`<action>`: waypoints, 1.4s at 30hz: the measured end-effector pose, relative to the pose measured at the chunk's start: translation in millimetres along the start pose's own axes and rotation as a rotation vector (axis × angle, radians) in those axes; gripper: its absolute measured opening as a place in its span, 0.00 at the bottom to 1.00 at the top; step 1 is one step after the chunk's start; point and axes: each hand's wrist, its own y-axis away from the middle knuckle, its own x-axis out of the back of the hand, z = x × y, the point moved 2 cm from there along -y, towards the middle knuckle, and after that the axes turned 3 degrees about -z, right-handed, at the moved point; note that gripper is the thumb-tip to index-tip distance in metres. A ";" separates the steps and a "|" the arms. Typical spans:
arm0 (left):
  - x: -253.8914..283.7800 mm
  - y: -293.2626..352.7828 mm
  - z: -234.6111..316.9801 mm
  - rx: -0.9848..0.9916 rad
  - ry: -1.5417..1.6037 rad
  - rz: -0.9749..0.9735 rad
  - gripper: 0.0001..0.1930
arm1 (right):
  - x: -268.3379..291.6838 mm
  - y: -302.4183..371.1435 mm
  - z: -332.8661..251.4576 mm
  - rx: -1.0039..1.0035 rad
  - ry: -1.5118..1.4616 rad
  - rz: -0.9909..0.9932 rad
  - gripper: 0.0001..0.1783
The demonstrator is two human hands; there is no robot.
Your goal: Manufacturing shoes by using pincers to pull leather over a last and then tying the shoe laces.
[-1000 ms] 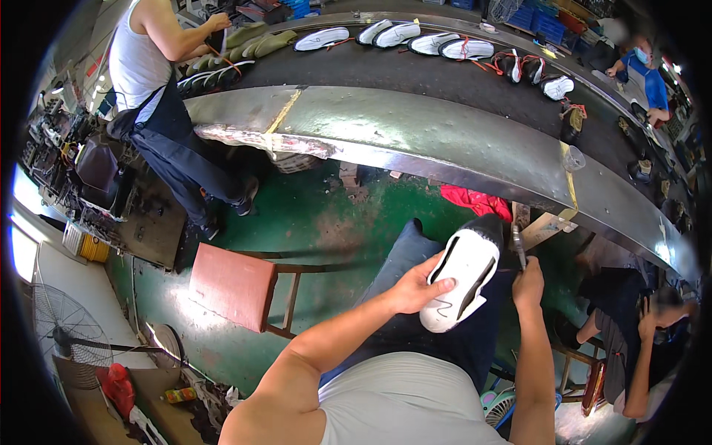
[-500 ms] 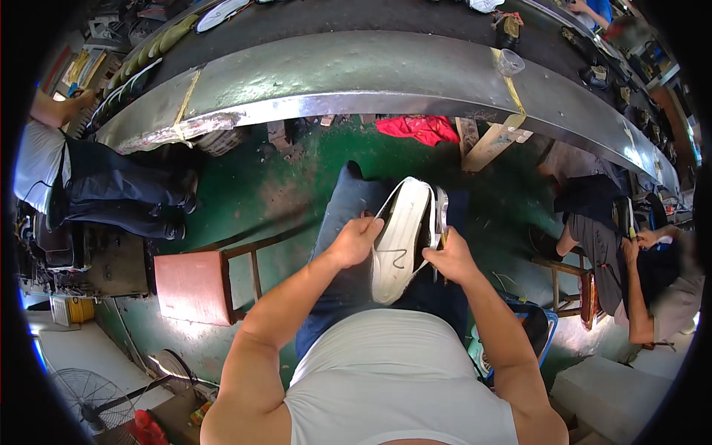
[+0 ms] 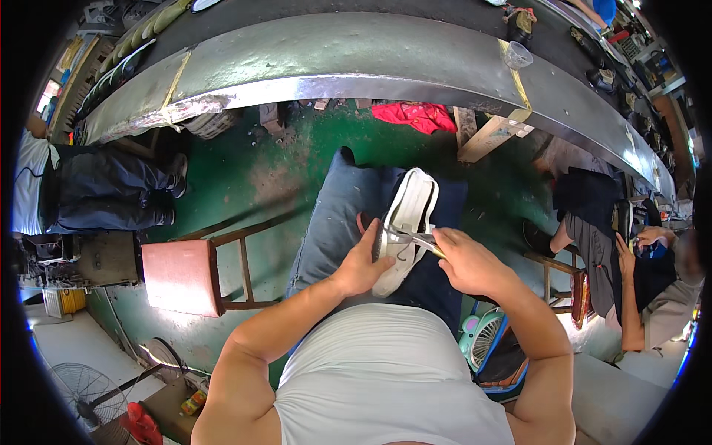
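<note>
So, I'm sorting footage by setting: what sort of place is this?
Probably a shoe workshop: the left hand holds a white-soled shoe, the right hand holds a pliers-like tool over it, and more shoes sit on the long metal-edged bench ahead.

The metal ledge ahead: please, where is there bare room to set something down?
The metal ledge is bare between the left tape strip and right tape strip. A plastic cup crowds the latter; above the lap, the white-soled shoe, left hand, right hand and pliers crowd together.
</note>
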 end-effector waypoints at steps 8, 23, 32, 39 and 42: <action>-3.1 -14.4 23.0 0.331 0.781 0.272 0.40 | 20.5 -36.3 -24.2 -0.181 0.031 -0.637 0.14; 3.2 -29.2 14.5 -0.094 -0.325 0.362 0.26 | -11.5 -40.6 16.4 -0.237 0.055 -0.006 0.20; 16.6 -34.1 63.5 0.168 -0.725 -0.042 0.32 | 21.5 -40.9 43.9 -0.504 -0.575 -0.348 0.14; 11.9 -33.6 103.0 0.309 -0.866 -0.233 0.33 | -2.6 -75.2 51.1 -0.280 -0.116 -0.105 0.19; 10.1 -4.2 39.5 0.075 -0.316 0.246 0.34 | -3.8 -60.8 32.7 -0.106 -0.491 0.124 0.20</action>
